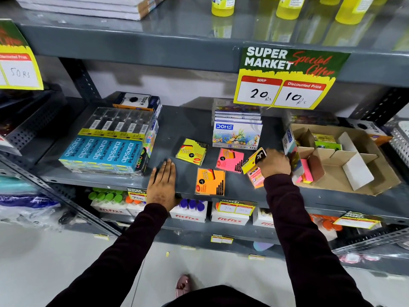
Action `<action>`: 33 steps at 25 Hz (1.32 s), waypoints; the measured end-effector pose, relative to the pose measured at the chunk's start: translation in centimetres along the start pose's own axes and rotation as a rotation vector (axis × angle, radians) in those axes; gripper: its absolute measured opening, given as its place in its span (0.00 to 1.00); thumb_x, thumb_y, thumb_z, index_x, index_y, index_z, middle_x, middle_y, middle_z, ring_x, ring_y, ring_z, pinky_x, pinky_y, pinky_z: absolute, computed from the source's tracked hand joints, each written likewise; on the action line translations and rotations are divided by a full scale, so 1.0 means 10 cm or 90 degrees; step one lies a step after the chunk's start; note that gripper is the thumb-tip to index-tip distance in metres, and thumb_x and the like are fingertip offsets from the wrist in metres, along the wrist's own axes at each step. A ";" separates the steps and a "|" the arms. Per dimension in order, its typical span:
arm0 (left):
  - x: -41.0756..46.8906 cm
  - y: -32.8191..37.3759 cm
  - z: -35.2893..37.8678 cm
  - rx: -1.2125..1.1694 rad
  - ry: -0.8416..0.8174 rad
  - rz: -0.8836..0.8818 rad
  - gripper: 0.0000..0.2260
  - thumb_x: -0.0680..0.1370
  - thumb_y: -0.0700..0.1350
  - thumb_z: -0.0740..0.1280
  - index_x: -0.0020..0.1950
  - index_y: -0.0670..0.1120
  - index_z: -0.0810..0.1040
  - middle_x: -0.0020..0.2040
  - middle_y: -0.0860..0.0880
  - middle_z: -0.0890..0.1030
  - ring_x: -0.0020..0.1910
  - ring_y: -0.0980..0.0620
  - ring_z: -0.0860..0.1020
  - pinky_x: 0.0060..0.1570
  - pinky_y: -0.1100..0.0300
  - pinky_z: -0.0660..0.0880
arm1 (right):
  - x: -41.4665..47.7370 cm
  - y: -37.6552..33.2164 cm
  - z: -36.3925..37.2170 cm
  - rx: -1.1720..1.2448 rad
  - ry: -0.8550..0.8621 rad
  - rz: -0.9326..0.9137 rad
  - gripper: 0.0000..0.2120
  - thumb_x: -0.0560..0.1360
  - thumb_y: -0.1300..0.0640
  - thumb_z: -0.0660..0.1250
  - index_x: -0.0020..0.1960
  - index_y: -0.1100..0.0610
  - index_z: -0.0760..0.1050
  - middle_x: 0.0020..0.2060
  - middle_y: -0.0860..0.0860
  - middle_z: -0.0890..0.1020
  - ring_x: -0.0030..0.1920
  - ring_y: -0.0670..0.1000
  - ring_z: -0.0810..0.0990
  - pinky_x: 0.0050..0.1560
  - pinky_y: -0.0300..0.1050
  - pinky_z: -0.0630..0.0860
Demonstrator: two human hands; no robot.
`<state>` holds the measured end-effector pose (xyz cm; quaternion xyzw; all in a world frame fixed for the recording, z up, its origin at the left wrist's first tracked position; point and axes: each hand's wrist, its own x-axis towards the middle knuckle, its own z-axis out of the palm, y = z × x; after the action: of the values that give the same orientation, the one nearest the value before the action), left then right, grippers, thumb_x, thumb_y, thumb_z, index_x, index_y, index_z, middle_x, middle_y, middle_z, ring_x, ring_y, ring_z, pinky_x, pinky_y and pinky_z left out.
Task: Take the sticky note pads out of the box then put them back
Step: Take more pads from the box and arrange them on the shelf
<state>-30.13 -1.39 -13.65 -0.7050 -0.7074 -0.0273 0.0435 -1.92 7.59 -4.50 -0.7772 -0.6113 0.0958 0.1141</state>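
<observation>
A cardboard box (363,185) with dividers stands at the right of the grey shelf (186,125). It still holds pink and green pads (306,171). Three sticky note pads lie on the shelf: a yellow pad (192,151), a pink pad (230,160) and an orange pad (210,181). My right hand (274,162) is closed on another yellow pad (253,160), just left of the box. Under it a pale pink pad (256,179) rests on the shelf. My left hand (162,185) lies flat on the shelf's front edge, fingers spread.
A pack of blue Apsara pencil boxes (104,155) fills the shelf's left side. DOMS oil pastel boxes (238,131) are stacked behind the pads. A price sign (285,78) hangs from the shelf above. Bottles in white cartons (190,210) stand on the lower shelf.
</observation>
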 end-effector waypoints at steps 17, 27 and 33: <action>0.01 0.00 0.01 -0.005 -0.016 -0.002 0.49 0.62 0.59 0.73 0.72 0.36 0.55 0.73 0.37 0.59 0.73 0.42 0.57 0.71 0.46 0.49 | -0.20 -0.05 0.33 0.141 -0.044 -0.347 0.21 0.71 0.77 0.59 0.62 0.66 0.75 0.60 0.65 0.78 0.64 0.63 0.76 0.63 0.54 0.74; 0.00 0.00 0.02 -0.018 0.008 0.007 0.49 0.58 0.57 0.76 0.70 0.35 0.59 0.71 0.36 0.64 0.71 0.41 0.62 0.69 0.43 0.56 | 0.02 0.32 0.05 -0.063 -0.203 0.026 0.31 0.72 0.52 0.71 0.67 0.66 0.64 0.66 0.64 0.72 0.67 0.63 0.70 0.66 0.55 0.69; 0.00 -0.01 0.01 -0.010 -0.003 0.006 0.49 0.58 0.57 0.75 0.70 0.35 0.59 0.71 0.36 0.64 0.71 0.41 0.62 0.69 0.43 0.56 | 0.05 0.31 0.05 -0.043 -0.166 0.045 0.23 0.69 0.54 0.73 0.60 0.64 0.73 0.62 0.64 0.76 0.64 0.63 0.72 0.65 0.53 0.70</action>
<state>-30.22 -1.34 -13.78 -0.7085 -0.7041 -0.0307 0.0364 0.96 7.45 -5.86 -0.7827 -0.5960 0.1795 0.0038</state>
